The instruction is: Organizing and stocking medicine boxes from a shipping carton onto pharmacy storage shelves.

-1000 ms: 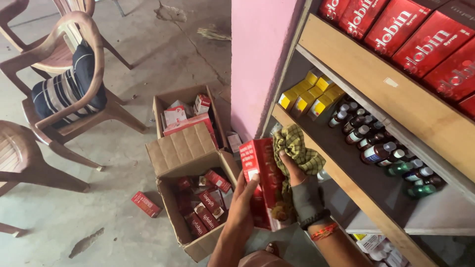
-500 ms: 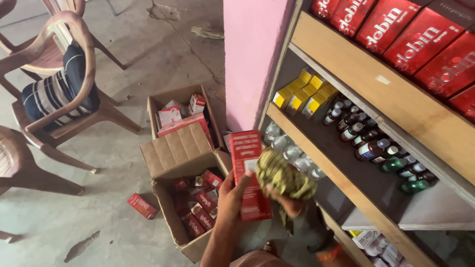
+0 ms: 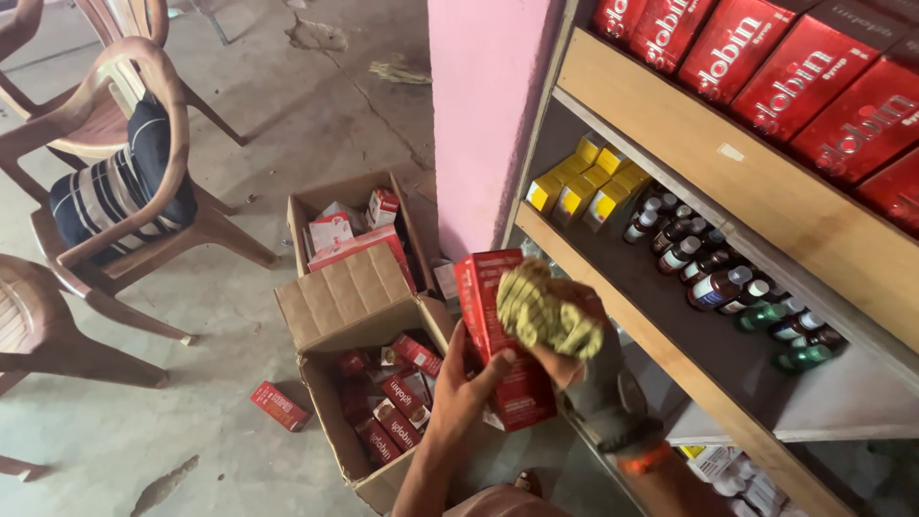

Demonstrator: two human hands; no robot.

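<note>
Beside the shelf, left hand gripping red carton, right hand clutching yellow-green cloth against it

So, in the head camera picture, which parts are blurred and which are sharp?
Head view: the yellowish crumpled cloth and the right hand holding it are motion-blurred; the red cardboard box in the left hand is slightly soft; the brown plastic chair looks sharp.

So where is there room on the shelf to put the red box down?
The middle shelf is bare along its front, ahead of the yellow boxes and the bottles. Its back is crowded with them. The top shelf is packed with red cartons. The open box on the floor is nearly full.
</note>
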